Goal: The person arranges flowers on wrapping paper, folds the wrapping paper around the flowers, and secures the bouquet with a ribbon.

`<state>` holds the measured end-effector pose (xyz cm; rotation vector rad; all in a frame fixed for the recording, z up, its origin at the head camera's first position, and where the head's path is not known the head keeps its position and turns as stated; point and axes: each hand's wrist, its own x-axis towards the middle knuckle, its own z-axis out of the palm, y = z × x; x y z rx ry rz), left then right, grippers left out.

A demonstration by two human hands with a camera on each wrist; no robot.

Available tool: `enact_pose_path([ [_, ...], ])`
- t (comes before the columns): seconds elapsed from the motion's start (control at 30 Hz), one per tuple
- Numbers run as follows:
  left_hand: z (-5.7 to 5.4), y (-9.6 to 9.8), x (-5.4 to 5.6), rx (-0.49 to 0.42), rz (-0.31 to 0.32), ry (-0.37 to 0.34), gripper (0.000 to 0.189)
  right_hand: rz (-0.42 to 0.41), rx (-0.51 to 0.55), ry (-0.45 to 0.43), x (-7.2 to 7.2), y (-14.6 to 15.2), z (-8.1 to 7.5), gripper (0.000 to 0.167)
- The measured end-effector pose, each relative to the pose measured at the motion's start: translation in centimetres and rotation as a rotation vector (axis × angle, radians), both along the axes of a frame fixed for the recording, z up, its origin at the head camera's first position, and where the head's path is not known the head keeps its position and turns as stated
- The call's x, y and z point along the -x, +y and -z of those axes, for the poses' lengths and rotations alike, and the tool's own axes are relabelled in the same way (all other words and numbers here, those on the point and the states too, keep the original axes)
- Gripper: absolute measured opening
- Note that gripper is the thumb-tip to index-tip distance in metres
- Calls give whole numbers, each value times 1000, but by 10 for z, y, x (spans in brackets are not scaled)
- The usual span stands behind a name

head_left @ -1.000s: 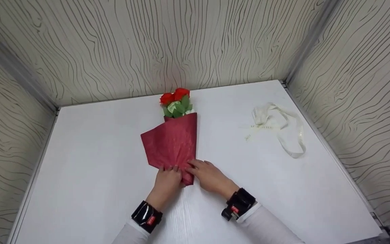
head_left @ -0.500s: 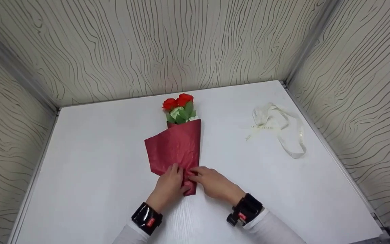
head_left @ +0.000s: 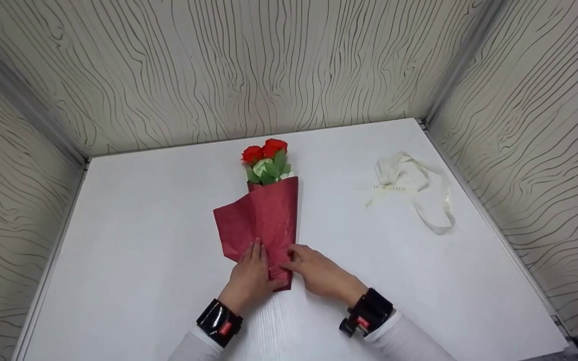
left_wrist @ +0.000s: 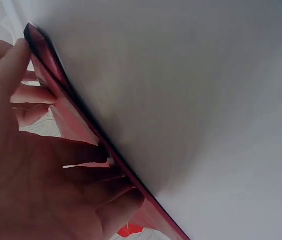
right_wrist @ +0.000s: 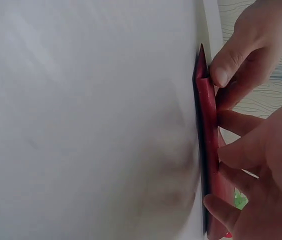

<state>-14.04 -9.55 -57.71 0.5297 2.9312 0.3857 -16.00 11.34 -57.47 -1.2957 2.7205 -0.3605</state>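
A bouquet lies on the white table [head_left: 138,260], wrapped in dark red wrapping paper [head_left: 274,215], its narrow end toward me. Red roses [head_left: 264,150], a pale green bloom and green leaves show above the paper. My left hand [head_left: 250,281] presses flat on the lower left of the wrapping, fingers extended, thumb near the bottom end. On the opposite side, my right hand [head_left: 323,273] rests its fingertips along the lower right edge of the paper. In the right wrist view, these fingers [right_wrist: 233,155] touch the folded edge without closing round it. The stems are hidden inside.
A loose whitish ribbon [head_left: 437,228] with gold print lies in loops at the right of the table. Patterned panels [head_left: 269,65] rise behind and at both sides of the tabletop.
The bouquet has slid a little toward me and right, then stopped. My left fingers have straightened flat on the paper; my right hand has moved slightly nearer to me along its edge.
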Motion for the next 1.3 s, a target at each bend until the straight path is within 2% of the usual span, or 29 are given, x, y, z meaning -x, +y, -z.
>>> enact_pose_path([
  [0.1,-1,1,1,2,-7,13,98,7,18,-2,-1,0,1,54],
  [0.23,0,3,2,10,-23,36,99,16,46,-17,-1,0,1,42],
  [0.43,3,7,1,33,-52,26,109,9,58,-68,1,-1,1,35],
  [0.57,4,9,3,56,-60,32,111,38,58,-101,6,-7,0,30],
  [0.67,4,9,5,61,-63,42,111,91,38,-126,14,-12,-2,29],
  [0.9,4,10,5,78,-57,44,113,198,3,-130,35,-16,-4,39],
  [1.03,4,10,4,83,-52,58,112,244,-13,-99,50,-16,-1,41],
  [1.3,3,11,3,90,-49,57,114,328,-30,25,81,-9,6,41],
])
